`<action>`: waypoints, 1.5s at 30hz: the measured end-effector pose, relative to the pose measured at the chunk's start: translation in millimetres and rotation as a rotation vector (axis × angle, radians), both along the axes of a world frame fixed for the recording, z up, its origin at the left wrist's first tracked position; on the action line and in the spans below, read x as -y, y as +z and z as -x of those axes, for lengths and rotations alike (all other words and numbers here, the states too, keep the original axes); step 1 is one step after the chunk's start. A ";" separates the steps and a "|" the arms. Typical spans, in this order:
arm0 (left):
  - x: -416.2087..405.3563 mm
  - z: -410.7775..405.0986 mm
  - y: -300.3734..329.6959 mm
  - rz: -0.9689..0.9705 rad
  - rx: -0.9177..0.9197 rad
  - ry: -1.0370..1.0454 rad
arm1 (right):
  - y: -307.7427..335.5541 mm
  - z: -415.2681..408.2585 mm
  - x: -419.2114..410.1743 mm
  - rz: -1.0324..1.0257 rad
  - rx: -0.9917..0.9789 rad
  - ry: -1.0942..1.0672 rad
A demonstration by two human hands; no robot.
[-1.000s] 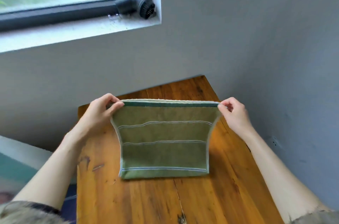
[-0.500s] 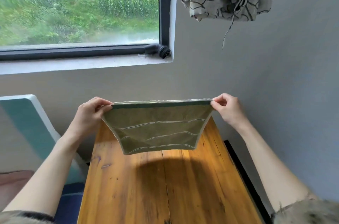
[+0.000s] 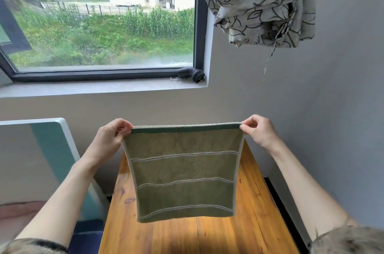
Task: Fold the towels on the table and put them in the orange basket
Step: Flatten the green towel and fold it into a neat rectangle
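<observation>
A green towel (image 3: 182, 172) with thin pale stripes hangs flat in the air above the wooden table (image 3: 253, 226). My left hand (image 3: 110, 139) pinches its top left corner and my right hand (image 3: 257, 131) pinches its top right corner, so the top edge is stretched level between them. The towel's bottom edge hangs free, clear of the tabletop. No orange basket is in view.
The table stands against a grey wall under a window sill (image 3: 99, 89) with a black round brush (image 3: 193, 75) on it. A patterned cloth (image 3: 253, 2) hangs on the wall at upper right. A white and teal panel (image 3: 52, 149) stands left of the table.
Both hands have lifted the towel off the table and hold it higher; its lower part now hangs straight down. My view has tilted up toward the window.
</observation>
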State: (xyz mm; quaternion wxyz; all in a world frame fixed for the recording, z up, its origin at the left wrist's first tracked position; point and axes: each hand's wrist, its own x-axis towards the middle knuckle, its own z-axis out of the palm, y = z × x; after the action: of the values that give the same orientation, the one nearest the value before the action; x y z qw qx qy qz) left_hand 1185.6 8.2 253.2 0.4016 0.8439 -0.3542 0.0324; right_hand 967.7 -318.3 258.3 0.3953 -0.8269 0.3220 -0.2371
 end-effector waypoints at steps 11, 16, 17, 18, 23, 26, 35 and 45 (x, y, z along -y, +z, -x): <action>29.7 -36.2 -10.5 -0.044 0.018 0.205 | -6.0 -67.9 -3.0 0.340 -0.325 0.079; 34.9 -34.0 10.0 0.095 0.063 0.221 | 2.2 -69.0 -6.4 0.420 -0.069 -0.088; 34.0 -29.2 9.4 0.120 0.041 0.214 | -1.6 -65.1 -10.3 0.434 -0.028 -0.103; 31.8 -23.5 6.0 0.136 0.012 0.202 | -6.7 -59.7 -14.4 0.441 0.004 -0.108; -0.3 15.6 -52.7 0.027 -0.141 0.183 | -57.2 -15.0 -29.3 0.362 -0.050 0.030; -22.3 43.8 -102.6 -0.155 -0.244 0.101 | -100.5 21.8 -42.1 0.212 -0.233 0.104; -55.7 99.2 -184.7 -0.689 -0.586 -0.174 | -192.2 111.3 -77.1 -0.240 -0.771 0.218; -31.9 89.5 -195.1 -0.518 -0.455 0.016 | -203.4 80.8 -55.0 -0.270 -0.665 0.166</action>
State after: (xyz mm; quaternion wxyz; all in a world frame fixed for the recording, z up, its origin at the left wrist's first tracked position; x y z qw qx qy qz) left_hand 1096.1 40.1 58.1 0.2423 0.9062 -0.2455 -0.2445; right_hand 886.9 -263.3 54.9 0.3924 -0.8225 0.3932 0.1221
